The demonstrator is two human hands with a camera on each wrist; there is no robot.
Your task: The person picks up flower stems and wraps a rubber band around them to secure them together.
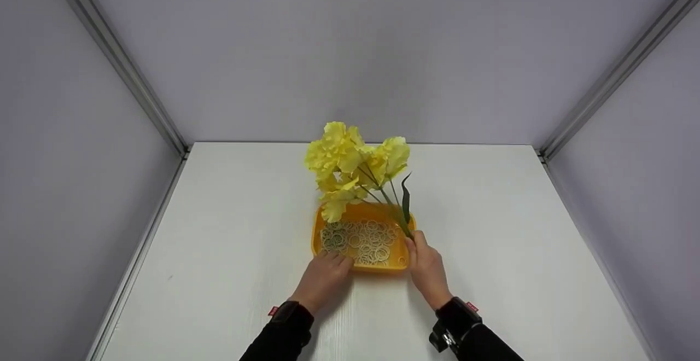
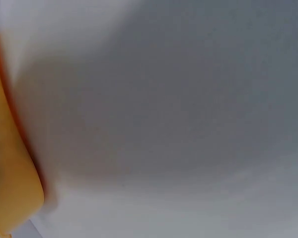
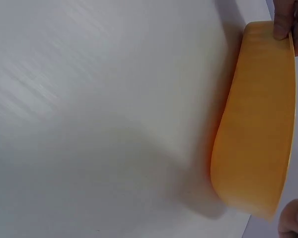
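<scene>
While the left hand [image 1: 324, 274] rests relaxed on the orange tray [image 1: 319, 224], the right hand [image 1: 425, 265] apparently pinches flower stems [image 1: 403, 223].

White table [image 1: 229, 273], pale lilac walls [image 1: 350, 49]

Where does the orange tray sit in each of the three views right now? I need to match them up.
Head: the orange tray sits at centre on the white table, between the left hand and right hand, with rings inside and yellow flowers over it.
Left wrist: a blurred orange edge at the lower left.
Right wrist: its outer wall fills the right side.
Shared landmark: the white table.
</scene>
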